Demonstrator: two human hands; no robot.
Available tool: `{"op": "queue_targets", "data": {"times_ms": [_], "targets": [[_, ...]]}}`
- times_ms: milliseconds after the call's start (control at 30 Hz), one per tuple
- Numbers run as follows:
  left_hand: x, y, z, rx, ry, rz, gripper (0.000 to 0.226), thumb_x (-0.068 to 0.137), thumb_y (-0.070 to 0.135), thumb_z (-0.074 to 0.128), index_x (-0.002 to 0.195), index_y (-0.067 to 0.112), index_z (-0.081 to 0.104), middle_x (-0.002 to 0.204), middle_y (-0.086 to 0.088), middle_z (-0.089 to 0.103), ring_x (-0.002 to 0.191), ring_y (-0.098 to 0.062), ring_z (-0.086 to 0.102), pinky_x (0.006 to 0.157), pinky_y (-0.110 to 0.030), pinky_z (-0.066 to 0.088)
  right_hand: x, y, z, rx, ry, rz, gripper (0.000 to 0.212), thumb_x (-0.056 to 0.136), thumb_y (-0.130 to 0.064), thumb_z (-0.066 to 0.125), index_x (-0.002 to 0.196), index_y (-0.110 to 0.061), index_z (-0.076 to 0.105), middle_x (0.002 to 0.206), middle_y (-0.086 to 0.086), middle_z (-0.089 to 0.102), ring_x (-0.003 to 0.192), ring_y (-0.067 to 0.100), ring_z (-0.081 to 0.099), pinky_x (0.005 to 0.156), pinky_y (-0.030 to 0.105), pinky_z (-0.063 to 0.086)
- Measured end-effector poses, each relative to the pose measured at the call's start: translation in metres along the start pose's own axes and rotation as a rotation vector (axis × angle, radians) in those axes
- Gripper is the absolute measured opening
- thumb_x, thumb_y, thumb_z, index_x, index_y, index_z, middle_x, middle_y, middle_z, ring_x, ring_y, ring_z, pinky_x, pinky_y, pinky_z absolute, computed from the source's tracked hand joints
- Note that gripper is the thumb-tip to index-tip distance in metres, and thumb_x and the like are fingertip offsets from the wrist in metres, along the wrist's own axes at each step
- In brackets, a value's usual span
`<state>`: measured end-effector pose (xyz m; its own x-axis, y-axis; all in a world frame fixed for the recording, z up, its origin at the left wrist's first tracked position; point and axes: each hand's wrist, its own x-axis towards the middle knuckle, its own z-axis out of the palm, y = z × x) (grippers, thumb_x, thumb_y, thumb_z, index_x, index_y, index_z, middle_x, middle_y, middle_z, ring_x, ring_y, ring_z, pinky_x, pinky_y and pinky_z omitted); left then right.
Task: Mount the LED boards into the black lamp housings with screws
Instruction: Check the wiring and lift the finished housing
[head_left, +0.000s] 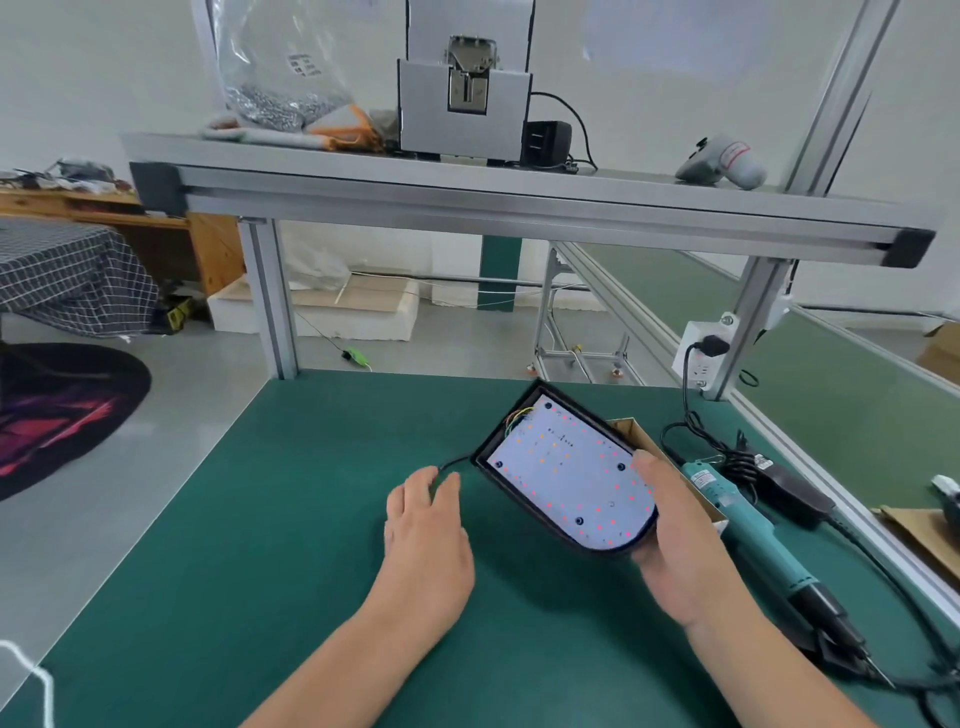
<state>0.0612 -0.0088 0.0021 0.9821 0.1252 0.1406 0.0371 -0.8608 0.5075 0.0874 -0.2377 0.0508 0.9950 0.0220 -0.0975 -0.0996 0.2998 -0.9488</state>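
Green mat (260, 519) below black lamp housing (511, 494), rounded end in clasping right grip (680, 551); left grip (426, 530) slack.

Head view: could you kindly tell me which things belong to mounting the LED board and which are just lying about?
Job: lamp housing, gripped by the right hand; LED board; electric screwdriver; probably the bag of metal parts.
Lying about: gloves; grey handheld tool.

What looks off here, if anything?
Nothing damaged or spilled. The housing is tilted only because the right hand holds its rounded end. Board sits square inside; wires bunch loosely at its far corner.
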Motion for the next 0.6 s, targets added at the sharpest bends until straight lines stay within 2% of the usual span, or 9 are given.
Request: {"op": "queue_targets", "data": {"times_ms": [67, 167, 233, 300, 367, 400, 433, 500, 600], "targets": [[0.002, -0.002, -0.002, 0.116, 0.022, -0.027, 0.059, 0.104, 0.012, 0.045, 0.16, 0.016, 0.028, 0.16, -0.005, 0.022, 0.141, -0.027, 0.027, 0.116, -0.032, 0.031, 0.004, 0.001, -0.002, 0.1, 0.075, 0.033, 0.026, 0.104, -0.038, 0.058, 0.113, -0.032, 0.082, 0.123, -0.003, 0.078, 0.107, 0.016, 0.077, 0.077, 0.041, 0.064], [0.005, -0.01, -0.011, 0.186, 0.025, -0.032, 0.05, 0.099, 0.002, 0.041, 0.146, 0.019, 0.04, 0.127, 0.001, 0.043, 0.11, -0.02, 0.039, 0.089, -0.026, 0.039, 0.007, 0.002, -0.005, 0.2, 0.107, 0.03, 0.03, 0.104, -0.037, 0.059, 0.126, -0.024, 0.075, 0.126, 0.0, 0.077, 0.108, 0.019, 0.077, 0.068, 0.038, 0.065], [0.007, -0.012, -0.016, 0.169, 0.011, -0.052, 0.043, 0.096, -0.002, 0.038, 0.132, 0.02, 0.047, 0.108, 0.004, 0.043, 0.1, -0.019, 0.04, 0.078, -0.027, 0.04, 0.008, 0.002, -0.005, 0.225, 0.093, 0.03, 0.031, 0.105, -0.036, 0.058, 0.128, -0.024, 0.074, 0.127, 0.001, 0.076, 0.109, 0.02, 0.076, 0.071, 0.041, 0.066], [0.007, -0.011, -0.018, 0.082, 0.002, -0.054, 0.034, 0.095, -0.002, 0.036, 0.12, 0.017, 0.051, 0.099, 0.004, 0.045, 0.094, -0.02, 0.045, 0.075, -0.029, 0.045, 0.008, 0.003, -0.004, 0.23, 0.056, 0.037, 0.029, 0.106, -0.036, 0.056, 0.121, -0.025, 0.078, 0.126, 0.002, 0.077, 0.106, 0.02, 0.077, 0.076, 0.044, 0.066], [0.006, -0.007, -0.019, -0.203, 0.008, -0.097, 0.037, 0.1, 0.001, 0.037, 0.129, 0.014, 0.055, 0.103, 0.004, 0.055, 0.087, -0.02, 0.056, 0.071, -0.028, 0.045, 0.007, 0.005, -0.002, 0.217, 0.023, 0.048, 0.032, 0.106, -0.035, 0.054, 0.107, -0.027, 0.085, 0.122, 0.004, 0.078, 0.099, 0.02, 0.078, 0.073, 0.042, 0.065], [0.004, -0.002, -0.02, -0.42, -0.006, -0.163, 0.042, 0.102, 0.002, 0.039, 0.137, 0.019, 0.056, 0.112, 0.005, 0.061, 0.087, -0.02, 0.063, 0.071, -0.027, 0.047, 0.006, 0.007, -0.001, 0.209, 0.01, 0.054, 0.033, 0.107, -0.035, 0.054, 0.103, -0.028, 0.086, 0.121, 0.005, 0.078, 0.096, 0.02, 0.079, 0.071, 0.041, 0.065], [0.002, 0.004, -0.02, -0.637, -0.025, -0.224, 0.043, 0.103, 0.0, 0.042, 0.137, 0.023, 0.057, 0.118, 0.003, 0.066, 0.088, -0.02, 0.069, 0.072, -0.025, 0.05, 0.004, 0.008, 0.001, 0.21, -0.003, 0.059, 0.032, 0.106, -0.034, 0.055, 0.106, -0.025, 0.085, 0.121, 0.006, 0.078, 0.095, 0.021, 0.079, 0.069, 0.039, 0.064], [-0.003, 0.016, -0.018, -0.965, -0.087, -0.271, 0.037, 0.101, -0.009, 0.043, 0.116, 0.016, 0.064, 0.117, -0.01, 0.071, 0.086, -0.015, 0.073, 0.073, -0.025, 0.056, 0.001, 0.012, 0.008, 0.211, -0.035, 0.073, 0.033, 0.1, -0.036, 0.059, 0.116, -0.018, 0.082, 0.122, 0.01, 0.078, 0.096, 0.023, 0.079, 0.066, 0.037, 0.066], [-0.008, 0.027, -0.01, -1.218, -0.257, -0.221, 0.038, 0.101, -0.016, 0.045, 0.115, 0.005, 0.074, 0.11, -0.018, 0.076, 0.085, -0.017, 0.072, 0.075, -0.028, 0.059, -0.004, 0.019, 0.018, 0.163, -0.081, 0.093, 0.035, 0.094, -0.04, 0.06, 0.116, -0.023, 0.082, 0.124, 0.011, 0.077, 0.104, 0.025, 0.078, 0.07, 0.041, 0.066]]}}
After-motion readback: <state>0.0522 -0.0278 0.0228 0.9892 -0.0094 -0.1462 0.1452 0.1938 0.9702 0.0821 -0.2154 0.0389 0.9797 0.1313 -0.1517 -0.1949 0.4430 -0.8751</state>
